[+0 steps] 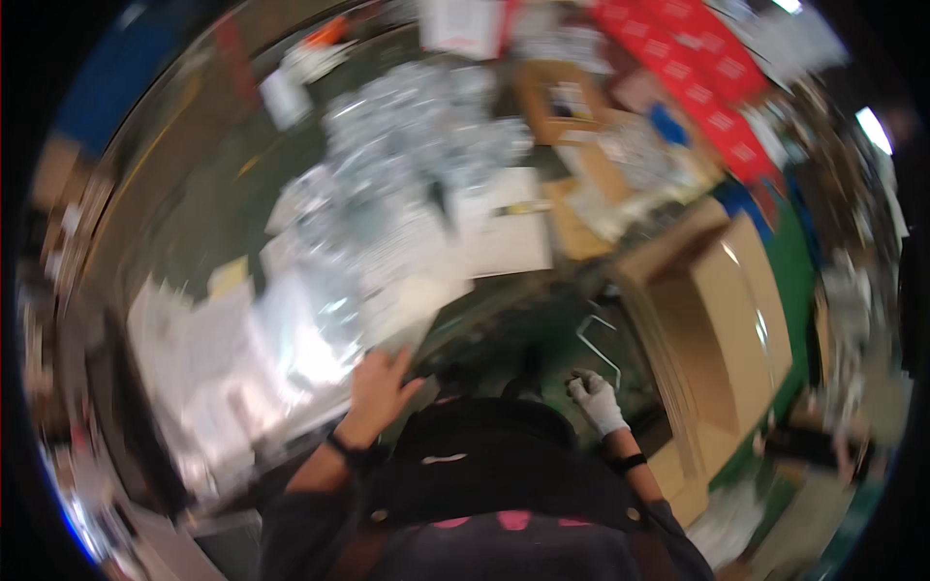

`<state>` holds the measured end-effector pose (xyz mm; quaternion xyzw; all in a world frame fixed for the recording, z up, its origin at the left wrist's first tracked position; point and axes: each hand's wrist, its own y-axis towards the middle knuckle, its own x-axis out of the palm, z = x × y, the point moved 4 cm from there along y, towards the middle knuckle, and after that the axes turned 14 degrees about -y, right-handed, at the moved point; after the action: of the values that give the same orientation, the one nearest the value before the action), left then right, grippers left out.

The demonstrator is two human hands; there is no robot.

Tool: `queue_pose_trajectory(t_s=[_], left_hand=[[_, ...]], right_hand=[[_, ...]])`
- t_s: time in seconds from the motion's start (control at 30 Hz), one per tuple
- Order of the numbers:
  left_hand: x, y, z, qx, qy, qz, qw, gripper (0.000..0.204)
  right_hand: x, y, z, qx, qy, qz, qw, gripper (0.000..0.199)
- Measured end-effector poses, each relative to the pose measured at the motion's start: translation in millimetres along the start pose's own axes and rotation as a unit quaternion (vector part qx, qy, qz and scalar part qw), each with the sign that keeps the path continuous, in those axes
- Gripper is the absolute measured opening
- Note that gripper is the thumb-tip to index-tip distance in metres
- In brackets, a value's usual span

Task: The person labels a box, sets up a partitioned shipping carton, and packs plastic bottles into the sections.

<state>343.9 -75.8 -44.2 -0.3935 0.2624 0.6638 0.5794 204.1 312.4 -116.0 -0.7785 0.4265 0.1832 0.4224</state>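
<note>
White paper sheets (pixel 412 305) lie at the near edge of the dark green worktable (pixel 208 179), right by the bare left hand (pixel 380 389); its fingers are splayed and it's not gripping anything, though blur means I can't tell if the fingertips touch paper; the right hand (pixel 595 399), in a pale work glove, has its fingers curled, can't tell around what, if anything; a bent metal handle (pixel 600 355) sits just beyond it; to the right there's a brown cardboard carton (pixel 751 310), hollow side showing, probably parked there for easy reach; clear plastic bags (pixel 417 121) are heaped past the sheets, I'd guess so the papers stay closest; red boxes (pixel 683 68) sit at the far right
</note>
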Motion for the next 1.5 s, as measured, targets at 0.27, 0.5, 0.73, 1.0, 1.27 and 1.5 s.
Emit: queue_pose_trajectory(t_s=[0.27, 0.5, 0.73, 1.0, 1.27, 1.5], left_hand=[[24, 84, 159, 0.147, -0.266, -0.024, 0.952, 0.029], [216, 279, 236, -0.132, -0.5, -0.253, 0.818, 0.038], [291, 489, 410, -0.162, -0.398, -0.215, 0.877, 0.088], [370, 634, 607, -0.031, -0.37, -0.336, 0.865, 0.083], [406, 647, 639, 0.017, -0.324, -0.291, 0.9, 0.033], [348, 589, 521, -0.009, -0.335, -0.212, 0.918, 0.034]], right_hand=[[28, -100, 336, 0.213, -0.026, 0.142, 0.966, 0.017], [-73, -201, 428, 0.479, 0.161, 0.119, 0.854, 0.013], [-165, -191, 569, 0.508, 0.367, 0.292, 0.722, 0.04], [-226, -64, 521, 0.158, 0.724, 0.425, 0.52, 0.056], [-259, -57, 442, 0.124, 0.734, 0.582, 0.327, 0.051], [-397, -31, 463, 0.164, 0.736, 0.54, 0.374, 0.064]])
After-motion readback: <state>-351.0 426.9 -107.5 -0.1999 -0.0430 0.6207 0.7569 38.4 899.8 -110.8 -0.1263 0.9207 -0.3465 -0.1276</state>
